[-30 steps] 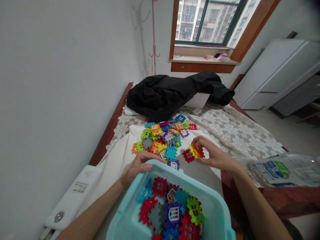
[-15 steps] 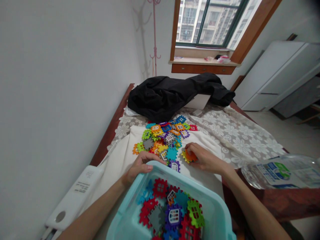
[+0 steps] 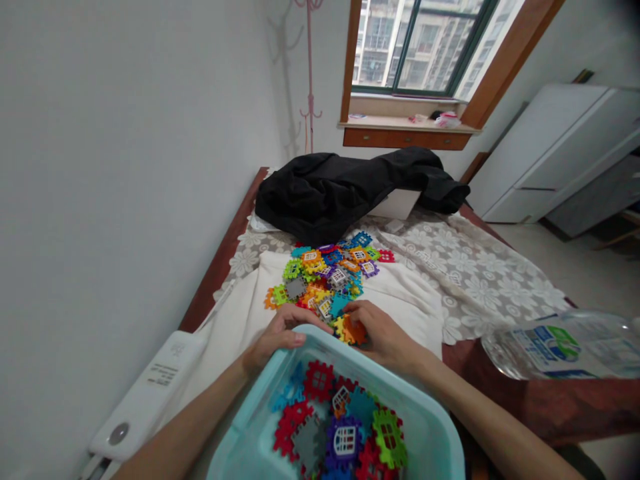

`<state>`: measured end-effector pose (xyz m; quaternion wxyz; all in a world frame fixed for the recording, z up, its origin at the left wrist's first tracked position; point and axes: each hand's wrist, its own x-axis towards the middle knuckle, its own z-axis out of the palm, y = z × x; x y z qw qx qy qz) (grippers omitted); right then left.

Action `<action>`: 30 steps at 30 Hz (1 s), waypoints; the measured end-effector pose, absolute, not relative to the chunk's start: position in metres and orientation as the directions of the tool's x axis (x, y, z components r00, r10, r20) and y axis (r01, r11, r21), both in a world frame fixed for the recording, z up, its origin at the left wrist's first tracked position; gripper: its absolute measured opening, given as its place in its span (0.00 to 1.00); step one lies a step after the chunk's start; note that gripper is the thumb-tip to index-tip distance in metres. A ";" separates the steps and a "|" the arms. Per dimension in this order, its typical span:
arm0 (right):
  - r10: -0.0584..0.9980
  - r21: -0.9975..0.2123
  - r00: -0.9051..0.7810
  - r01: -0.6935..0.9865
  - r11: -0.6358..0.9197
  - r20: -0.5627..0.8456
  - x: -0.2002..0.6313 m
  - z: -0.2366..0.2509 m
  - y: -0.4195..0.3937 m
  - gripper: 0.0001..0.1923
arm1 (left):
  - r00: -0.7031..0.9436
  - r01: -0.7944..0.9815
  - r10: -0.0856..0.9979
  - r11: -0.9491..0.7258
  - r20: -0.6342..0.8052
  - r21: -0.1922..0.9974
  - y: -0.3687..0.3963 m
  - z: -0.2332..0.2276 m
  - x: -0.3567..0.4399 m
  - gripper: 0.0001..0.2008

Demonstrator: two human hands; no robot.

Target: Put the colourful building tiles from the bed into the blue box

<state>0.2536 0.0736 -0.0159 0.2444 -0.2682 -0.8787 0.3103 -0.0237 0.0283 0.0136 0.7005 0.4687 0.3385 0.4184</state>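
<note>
My left hand grips the far rim of a light blue plastic tub that holds several coloured toothed plastic tiles. My right hand is closed over a small bunch of orange and yellow tiles on the white cloth, right at the tub's far edge. A loose pile of the same tiles lies on the cloth just beyond both hands.
A black jacket lies at the table's far end. A clear plastic bottle lies on its side at the right edge. A white flat device sits at the left. Lace tablecloth covers the right part; a wall runs along the left.
My right hand has slid its bunch of orange and yellow tiles leftward and nearer, from the open cloth up to the tub's far edge. The left hand has stayed on the rim.
</note>
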 end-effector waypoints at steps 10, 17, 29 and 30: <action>0.542 -0.714 -0.826 0.286 0.639 0.153 0.262 -0.004 0.078 0.19 | 0.412 -0.250 0.906 0.217 -0.099 0.944 0.029 0.021 -0.021 0.22; 0.569 -0.784 -0.817 0.416 0.462 -0.099 0.310 0.027 0.105 0.19 | 0.431 -0.252 0.901 0.182 -0.059 0.950 0.031 0.019 -0.020 0.21; 0.547 -0.934 -0.819 0.313 0.170 -0.175 0.335 0.035 0.116 0.22 | 0.440 -0.271 0.897 0.178 -0.043 0.946 0.031 0.017 -0.020 0.22; 0.591 -0.931 -0.797 0.299 0.208 -0.124 0.333 0.033 0.116 0.21 | 0.440 -0.272 0.897 0.179 -0.044 0.946 0.031 0.017 -0.020 0.22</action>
